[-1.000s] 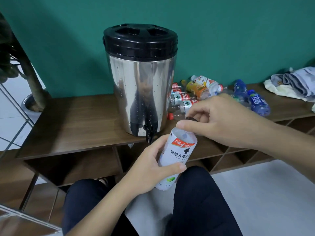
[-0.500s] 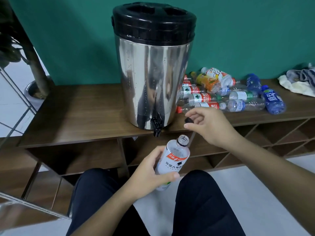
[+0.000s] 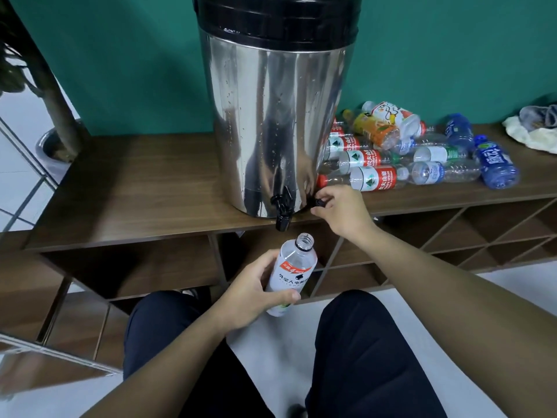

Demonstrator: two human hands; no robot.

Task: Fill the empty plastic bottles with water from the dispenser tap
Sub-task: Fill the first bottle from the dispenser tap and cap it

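So I hold the uncapped, empty bottle (image 3: pixel 294 271) in my left hand (image 3: pixel 250 292) below the tap (image 3: pixel 282 211) at frame centre; right hand (image 3: pixel 342 211) pinches its cap (image 3: pixel 320 202) at the shelf (image 3: pixel 135 188); filling not begun, the pile (image 3: pixel 407 152) at right awaits

Our left hand (image 3: pixel 251 292) sits low between our knees, fingers and thumb curled round the clear, white-labelled plastic bottle (image 3: pixel 294 273), which tilts with its open neck up and away from us. Our left forearm runs in from the lower left, bare. Our right arm stretches forward from the lower right, nearly straight, wrist slightly bent. Our right hand (image 3: pixel 340 211) reaches the front edge of the shelf, its fingertips (image 3: pixel 324 196) pinching the small black screw cap (image 3: pixel 319 202). Our dark-trousered thighs spread on either side below.
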